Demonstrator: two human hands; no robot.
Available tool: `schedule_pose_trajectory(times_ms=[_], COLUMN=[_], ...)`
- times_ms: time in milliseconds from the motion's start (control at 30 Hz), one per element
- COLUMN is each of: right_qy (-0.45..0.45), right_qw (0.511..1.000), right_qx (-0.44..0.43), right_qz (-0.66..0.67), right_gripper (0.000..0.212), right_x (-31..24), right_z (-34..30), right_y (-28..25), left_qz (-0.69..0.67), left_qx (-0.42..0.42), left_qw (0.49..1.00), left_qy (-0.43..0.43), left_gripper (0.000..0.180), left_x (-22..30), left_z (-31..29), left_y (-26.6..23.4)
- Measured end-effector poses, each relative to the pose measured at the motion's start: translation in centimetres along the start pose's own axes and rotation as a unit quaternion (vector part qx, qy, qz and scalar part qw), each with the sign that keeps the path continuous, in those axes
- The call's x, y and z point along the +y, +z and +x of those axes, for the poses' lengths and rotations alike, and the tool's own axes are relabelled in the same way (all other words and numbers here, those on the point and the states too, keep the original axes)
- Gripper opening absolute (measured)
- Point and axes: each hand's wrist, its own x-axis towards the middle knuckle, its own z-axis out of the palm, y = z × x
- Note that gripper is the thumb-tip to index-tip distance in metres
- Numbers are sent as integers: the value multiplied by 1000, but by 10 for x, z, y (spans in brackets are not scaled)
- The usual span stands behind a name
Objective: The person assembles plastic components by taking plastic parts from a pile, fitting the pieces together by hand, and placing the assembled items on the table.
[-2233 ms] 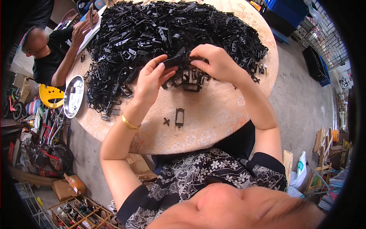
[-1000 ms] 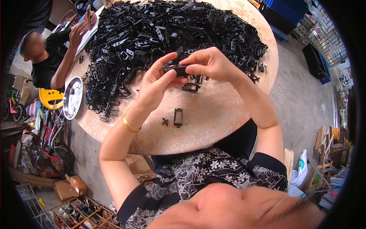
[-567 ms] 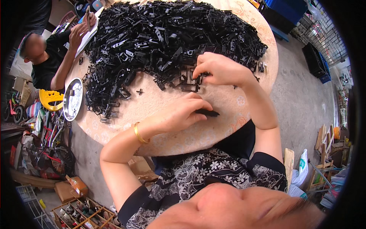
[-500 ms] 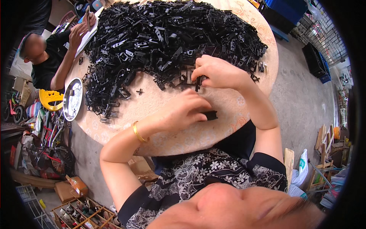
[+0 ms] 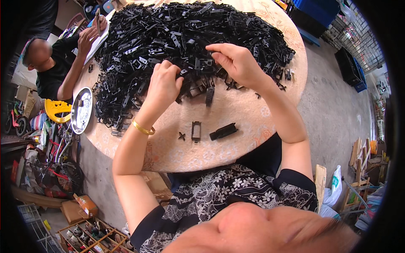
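A large heap of black plastic parts (image 5: 139, 38) covers the far side of the round table (image 5: 168, 154). My left hand (image 5: 165, 82) is at the heap's near edge, fingers curled in; whatever they pinch is hidden. Over the heap's middle, my right hand (image 5: 238, 61) has its index finger stretched out and its thumb apart, with no part visible in it. Between my forearms lie a long black channel-shaped piece (image 5: 223, 131), a small rectangular black frame (image 5: 196, 131) and a tiny black cross-shaped piece (image 5: 181, 135). A ridged black piece (image 5: 209, 96) lies nearer the heap.
At the table's left edge sits a round metal tray (image 5: 87, 120) beside a yellow plastic stool (image 5: 57, 110). Another person (image 5: 57, 69) sits at the far left, hands raised. Blue crates (image 5: 312, 14) stand beyond the table on the right. Cardboard boxes (image 5: 80, 206) are on the floor.
Both hands have moved away from me to the heap, the left one also leftward. The left hand has let go of the channel-shaped piece; the frame and cross piece beside it now show.
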Motion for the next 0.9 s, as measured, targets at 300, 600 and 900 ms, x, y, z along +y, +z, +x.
schedule_pose_trajectory(times_ms=[300,600,900], right_qy=[81,70,59], right_qw=[993,988,986], right_qx=[22,97,142], right_qz=[85,102,66], right_gripper=[23,25,25], right_x=[3,13,16], right_z=[0,0,4], right_y=[6,15,9], left_qz=[-100,-95,69], left_qx=[-58,-69,-32], left_qw=[992,992,976], left_qy=[48,42,202], left_gripper=[21,11,34], left_x=[5,18,2], left_z=[-4,14,64], left_y=[-8,-8,24])
